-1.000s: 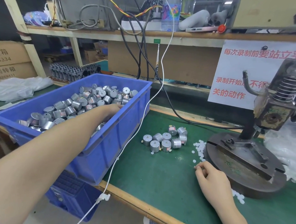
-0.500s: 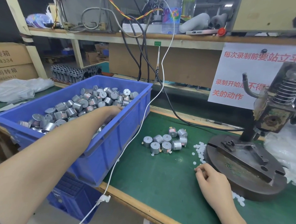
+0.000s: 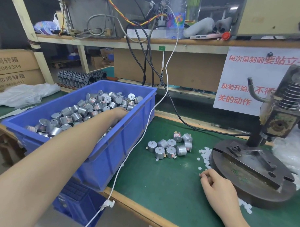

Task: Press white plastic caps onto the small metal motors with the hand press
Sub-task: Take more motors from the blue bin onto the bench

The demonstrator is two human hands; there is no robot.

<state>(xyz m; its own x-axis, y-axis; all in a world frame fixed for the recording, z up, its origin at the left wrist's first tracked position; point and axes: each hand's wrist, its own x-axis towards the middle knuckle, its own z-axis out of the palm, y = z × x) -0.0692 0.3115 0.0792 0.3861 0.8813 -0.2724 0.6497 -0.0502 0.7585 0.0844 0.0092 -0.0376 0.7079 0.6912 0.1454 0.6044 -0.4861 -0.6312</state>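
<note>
**Motors and white caps: pick-up stage**

Head view. Motors, bulk stock, lay heaped in a blue bin. Loose motors sat clustered on the green mat, between the bin and the hand press. The left hand reached into the heap, its fingers buried, so its grip could not be told. The right hand rested on the mat just beside the press base, fingers curled, tips apparently pinching one of the white caps. Advice: take a single motor and carry it shaft uppermost, keeping the cap square.
</note>
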